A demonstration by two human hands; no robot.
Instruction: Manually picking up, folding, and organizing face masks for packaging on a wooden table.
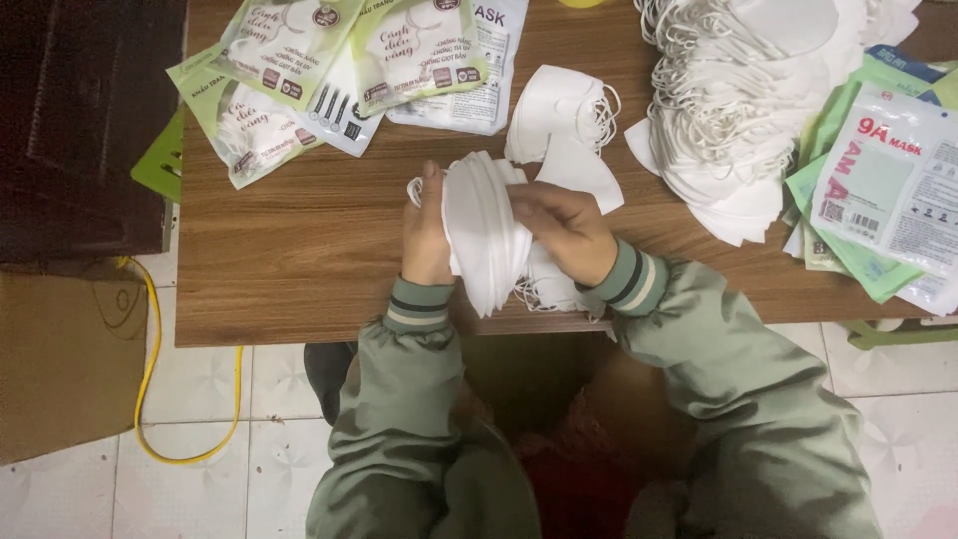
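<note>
While both hands clasped a stack of white masks (pixel 486 232) upright over the table's (pixel 299 269) near edge, the step in hand appeared to be squaring the stack. Left hand (pixel 426 232) pressed flat against one face, thumb up; right hand (pixel 565 230) curled round the other, fingers closed on it. More masks (pixel 559 112) lay just behind, a large heap (pixel 733 100) at right, green-and-white pouches (pixel 299 60) at left. Next move would likely call for an even grip and loops (pixel 544 294) tucked clear.
</note>
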